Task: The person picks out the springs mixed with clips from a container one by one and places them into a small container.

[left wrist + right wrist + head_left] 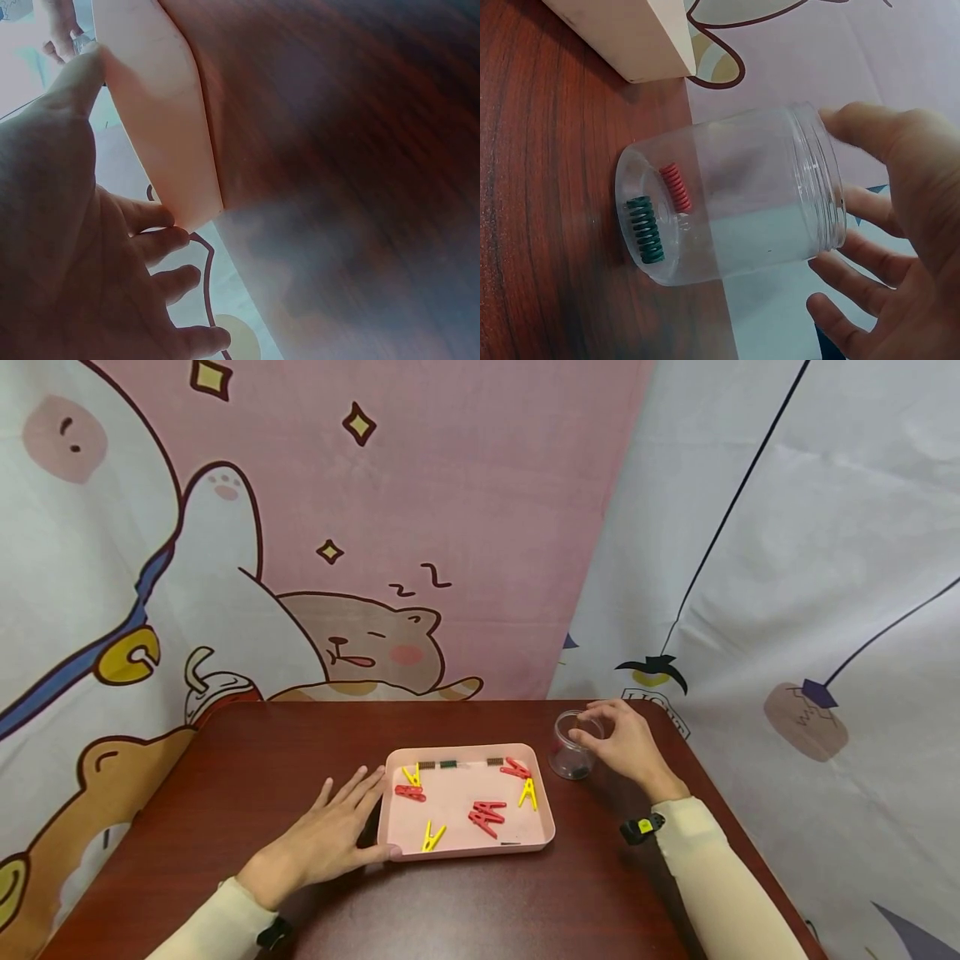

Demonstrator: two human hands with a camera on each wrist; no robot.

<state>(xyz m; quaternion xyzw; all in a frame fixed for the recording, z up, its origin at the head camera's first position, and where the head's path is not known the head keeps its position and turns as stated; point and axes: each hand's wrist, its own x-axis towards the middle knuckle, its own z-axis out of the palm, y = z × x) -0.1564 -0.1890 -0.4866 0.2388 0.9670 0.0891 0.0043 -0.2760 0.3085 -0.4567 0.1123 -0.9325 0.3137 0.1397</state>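
Note:
My left hand (330,831) lies spread at the left end of a pink tray (465,853), its thumb at the front rim and its fingers along the left side. My right hand (626,743) hovers at the mouth of a clear jar (742,195), thumb right at the rim and the other fingers loosely bent around the opening. Inside the jar, at the bottom, are a green spring (645,229) and a red spring (676,187). Along the tray's back edge sit a dark green spring (447,764) and two bronze springs, one left (427,765) and one right (495,762).
Several red clothespins (410,792) and three yellow clothespins (528,793) lie scattered in the tray. A small dark thin piece (510,843) is near its front rim. The brown wooden table (480,910) meets a printed cloth (495,610) behind and at the right.

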